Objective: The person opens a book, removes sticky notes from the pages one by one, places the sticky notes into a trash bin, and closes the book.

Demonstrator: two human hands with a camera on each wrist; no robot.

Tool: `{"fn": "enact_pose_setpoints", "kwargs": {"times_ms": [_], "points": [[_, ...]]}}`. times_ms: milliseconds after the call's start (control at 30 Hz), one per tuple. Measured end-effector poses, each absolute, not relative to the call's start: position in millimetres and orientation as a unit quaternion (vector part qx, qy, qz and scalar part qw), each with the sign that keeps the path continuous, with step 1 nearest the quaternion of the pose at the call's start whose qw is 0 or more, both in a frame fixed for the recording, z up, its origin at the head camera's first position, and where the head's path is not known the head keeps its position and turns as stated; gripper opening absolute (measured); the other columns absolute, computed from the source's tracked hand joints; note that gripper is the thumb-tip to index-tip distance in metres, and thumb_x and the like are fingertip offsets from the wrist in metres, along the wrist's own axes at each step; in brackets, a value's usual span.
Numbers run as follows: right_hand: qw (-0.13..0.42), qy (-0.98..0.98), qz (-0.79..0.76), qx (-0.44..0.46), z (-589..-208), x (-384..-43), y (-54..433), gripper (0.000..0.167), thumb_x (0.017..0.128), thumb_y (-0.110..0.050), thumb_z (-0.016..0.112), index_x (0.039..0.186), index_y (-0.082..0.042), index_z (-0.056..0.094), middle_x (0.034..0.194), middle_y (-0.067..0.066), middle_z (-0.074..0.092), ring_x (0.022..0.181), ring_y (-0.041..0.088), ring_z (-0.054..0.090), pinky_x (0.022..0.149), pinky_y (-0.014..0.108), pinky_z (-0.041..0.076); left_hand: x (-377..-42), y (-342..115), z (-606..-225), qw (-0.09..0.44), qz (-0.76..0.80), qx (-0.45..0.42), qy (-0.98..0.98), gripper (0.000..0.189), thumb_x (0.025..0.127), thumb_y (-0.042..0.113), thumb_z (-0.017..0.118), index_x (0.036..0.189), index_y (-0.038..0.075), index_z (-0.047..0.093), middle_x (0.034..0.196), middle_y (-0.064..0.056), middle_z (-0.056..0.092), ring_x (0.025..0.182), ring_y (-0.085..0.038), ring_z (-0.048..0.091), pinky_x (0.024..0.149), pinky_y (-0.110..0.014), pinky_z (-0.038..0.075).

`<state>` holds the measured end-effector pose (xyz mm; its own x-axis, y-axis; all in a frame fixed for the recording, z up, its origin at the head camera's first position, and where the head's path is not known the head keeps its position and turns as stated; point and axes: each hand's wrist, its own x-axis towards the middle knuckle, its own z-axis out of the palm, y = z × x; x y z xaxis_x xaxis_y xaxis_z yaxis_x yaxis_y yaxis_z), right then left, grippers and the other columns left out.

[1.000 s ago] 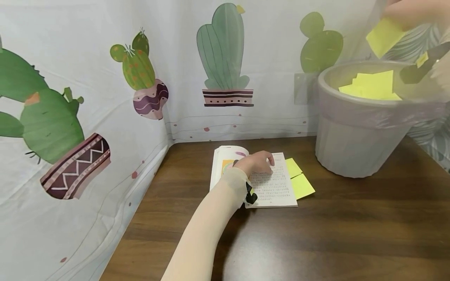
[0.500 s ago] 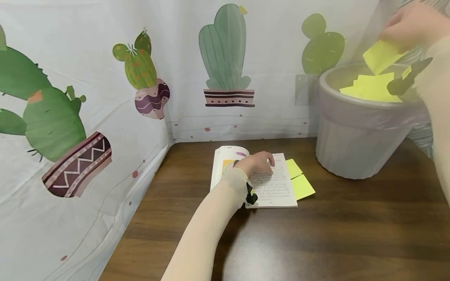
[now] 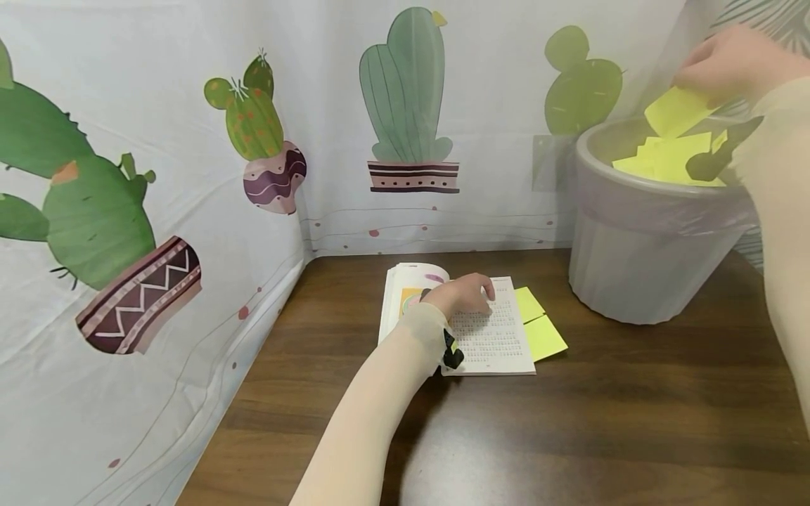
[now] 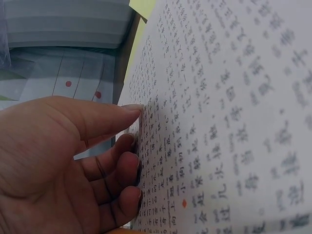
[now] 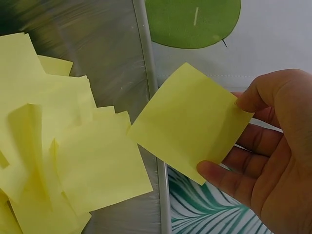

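Note:
My right hand [image 3: 740, 67], over the trash can [image 3: 633, 267], pinches a yellow sticky note [image 5: 187, 122] by its edge between thumb and fingers. Below the held note, several other yellow sticky notes [image 5: 102, 165] lie heaped inside the can. On the table an open book [image 3: 496, 344] lies with printed text on its right page. My left hand [image 3: 467, 294] rests on that page, thumb and loosely bent fingertips touching the paper in the left wrist view. Two yellow sticky notes [image 3: 544, 337] stick out past the book's right edge, partly hidden by it.
The brown wooden table [image 3: 569, 436] reaches back to a white curtain [image 3: 329, 105] printed with cacti. A translucent liner [image 3: 671, 211] folds over the can's rim. A black camera mount [image 3: 452, 349] sits on the left wrist.
My right hand has come down and leftward over the trash can, bringing the sticky note close to the heap inside. My left hand has stayed still on the book.

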<state>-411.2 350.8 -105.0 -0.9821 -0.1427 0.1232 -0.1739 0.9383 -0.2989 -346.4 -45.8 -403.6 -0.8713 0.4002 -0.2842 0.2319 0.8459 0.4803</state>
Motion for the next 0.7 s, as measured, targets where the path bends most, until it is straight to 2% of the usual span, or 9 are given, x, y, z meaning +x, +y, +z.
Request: {"fn": "enact_pose_setpoints", "kwargs": {"times_ms": [233,367,500,567,700], "points": [[0.042,-0.983,0.163,0.078,-109,-418,355,0.042,0.095,-0.027,0.056,0.115,0.008,0.068,0.088,-0.006,0.063,0.07,0.007,0.054,0.058,0.029,0.046,-346,-45,-402,0.191,0.227,0.16,0.941,0.022,0.089,0.023,0.079,0.108,0.023,0.067,0.125,0.002,0.062,0.104,-0.022,0.056,0.089,-0.039,0.045],[0.027,-0.985,0.154,0.08,-108,-418,355,0.047,0.097,-0.029,0.054,0.123,0.009,0.064,0.101,0.013,0.068,0.072,0.014,0.059,0.058,0.032,0.048,-347,-45,-403,0.19,0.225,0.16,0.942,0.021,0.089,0.023,0.079,0.107,0.024,0.067,0.125,0.003,0.062,0.103,-0.022,0.056,0.089,-0.039,0.044],[0.028,-0.987,0.136,0.078,-108,-413,352,0.044,0.098,-0.03,0.053,0.115,0.008,0.068,0.104,0.019,0.065,0.081,0.021,0.055,0.062,0.033,0.045,-348,-46,-404,0.189,0.225,0.164,0.942,0.022,0.089,0.023,0.079,0.108,0.023,0.067,0.125,0.003,0.061,0.104,-0.021,0.056,0.089,-0.039,0.044],[0.035,-0.988,0.124,0.081,-107,-409,348,0.04,0.099,-0.03,0.052,0.098,0.005,0.071,0.088,0.014,0.065,0.079,0.021,0.051,0.063,0.034,0.042,-348,-46,-404,0.19,0.226,0.165,0.941,0.022,0.089,0.023,0.078,0.108,0.023,0.067,0.125,0.003,0.061,0.104,-0.022,0.056,0.089,-0.039,0.044],[0.038,-0.988,0.119,0.092,-100,-406,340,0.04,0.099,-0.03,0.05,0.08,0.001,0.066,0.072,0.005,0.061,0.071,0.019,0.048,0.062,0.033,0.041,-348,-46,-405,0.191,0.226,0.164,0.941,0.022,0.09,0.023,0.078,0.108,0.023,0.067,0.126,0.003,0.061,0.105,-0.022,0.056,0.089,-0.039,0.044]]}}
